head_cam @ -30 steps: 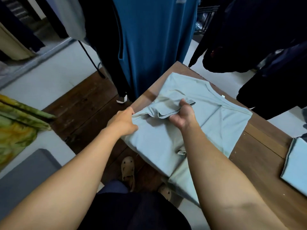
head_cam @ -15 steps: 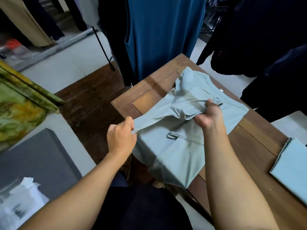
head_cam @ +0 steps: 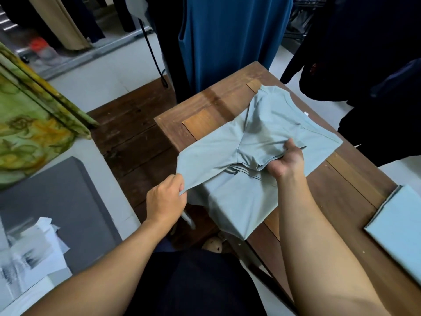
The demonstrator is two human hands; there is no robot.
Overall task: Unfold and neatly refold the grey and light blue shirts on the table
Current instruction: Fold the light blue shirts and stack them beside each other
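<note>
Bare left hand (head_cam: 165,199), bare right hand (head_cam: 287,163), bare forearms (head_cam: 319,247), dark navy clothing (head_cam: 196,283), beige perforated shoe (head_cam: 213,244)

A person holds a grey shirt (head_cam: 250,142) stretched between two hands above a wooden table (head_cam: 205,106). The left hand (head_cam: 165,199) pinches one corner; the right hand (head_cam: 286,160) grips bunched folds. Loose fabric hangs below both sets of fingers. A folded light blue shirt (head_cam: 396,226) lies well right of the right fingers.
</note>
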